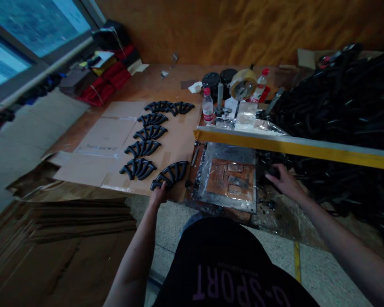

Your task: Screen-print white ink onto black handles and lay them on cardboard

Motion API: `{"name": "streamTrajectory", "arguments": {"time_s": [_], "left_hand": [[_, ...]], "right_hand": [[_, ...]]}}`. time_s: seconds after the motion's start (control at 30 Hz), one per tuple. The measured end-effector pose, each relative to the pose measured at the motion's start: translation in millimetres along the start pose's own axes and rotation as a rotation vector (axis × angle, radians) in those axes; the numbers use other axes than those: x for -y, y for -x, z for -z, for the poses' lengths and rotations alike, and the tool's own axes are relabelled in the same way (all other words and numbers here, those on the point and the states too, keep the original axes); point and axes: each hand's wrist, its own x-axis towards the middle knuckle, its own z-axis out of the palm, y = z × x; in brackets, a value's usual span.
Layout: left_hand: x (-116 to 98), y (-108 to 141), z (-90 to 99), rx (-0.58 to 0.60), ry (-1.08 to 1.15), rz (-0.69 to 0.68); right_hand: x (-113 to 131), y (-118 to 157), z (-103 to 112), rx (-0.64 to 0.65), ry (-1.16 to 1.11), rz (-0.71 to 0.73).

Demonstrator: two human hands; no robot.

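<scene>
My left hand (159, 194) is at the near edge of the cardboard, its fingers closed on the left end of a fanned row of curved black pieces (174, 171). Similar glossy black rows (138, 168) lie further left and back on the cardboard. My right hand (284, 182) is closed around a small dark piece (273, 172), right of the metal-framed plate (224, 200). Its exact shape is lost against the dark background. Beyond that hand rises a big heap of black curved parts (336, 102).
A yellow-and-grey bar (275, 143) crosses above the plate's far side. Behind it stand a red-capped bottle (208, 106), a tape roll (243, 84) and black jars (210, 80). Flattened cardboard (83, 221) is stacked low on the left. Red bundles (105, 85) lie by the window.
</scene>
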Motion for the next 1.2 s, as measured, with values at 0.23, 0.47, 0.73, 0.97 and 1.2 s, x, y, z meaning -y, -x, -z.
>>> {"name": "streamTrajectory", "arguments": {"time_s": [0.23,0.47,0.73,0.97,1.2], "left_hand": [[0.8,34.7,-25.4,-0.317,-0.3,-0.275],[-23.2,34.2,-61.2,-0.328,-0.398,-0.327],[-39.3,16.4,-72.7,-0.316,-0.348,-0.221],[-31.3,15.9,-65.4,-0.279,-0.357,-0.302],[-54.5,-4.5,-38.8,-0.307,-0.407,-0.501]], "right_hand": [[97.3,-10.7,-53.9,0.026,-0.119,0.317],[110.0,-15.6,-68.5,-0.028,0.165,0.466],[107.9,-9.6,-77.3,-0.07,0.345,0.472],[174.3,-10.9,-99.9,0.043,0.1,0.574],[261.2,-44.6,-198.1,0.359,-0.067,0.577]]}}
